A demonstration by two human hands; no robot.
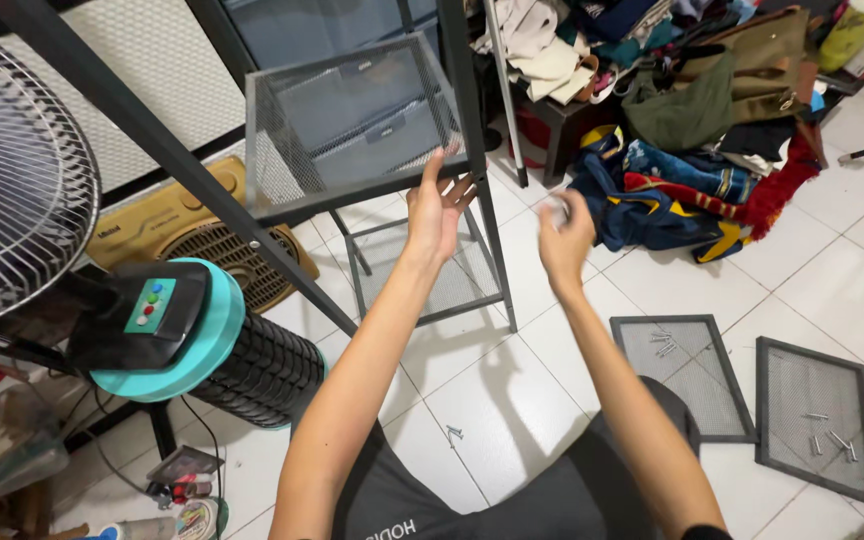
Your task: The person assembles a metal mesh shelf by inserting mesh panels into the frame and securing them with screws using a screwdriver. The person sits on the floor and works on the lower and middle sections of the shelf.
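Head view, looking down at two bare arms raised over a white tile floor (512,400). Left hand (439,213) is open, fingers spread wide, palm pressed up against the front lower edge of a grey mesh shelf (352,125). The shelf sits tilted, held between dark metal rack posts (462,90); its near right corner is at the post, just above the fingertips. Right hand (564,238) is loosely curled beside the rack, not touching it; something small and pale may be pinched in it, but motion blur makes it hard to tell. The hands are near each other, with the post's lower leg between them.

Below the shelf a lower mesh shelf (432,275) is already fixed in the frame, level, close to the floor. A long diagonal post (152,140) crosses the left of the view in front of the fan (12,180).

On the floor right of the arms: two loose mesh panels, the nearer one (687,375) with a few screws on it, the farther one (820,415) with more screws; they lie side by side, edges apart. One stray screw (454,433) lies on bare tile near the person's lap.

Open room: bare tiles in front of the rack and between the panels and a clothes pile (692,170). Left side is crowded by the fan, a teal-topped cylinder appliance (212,350) and a yellow unit (192,230) against the wall.
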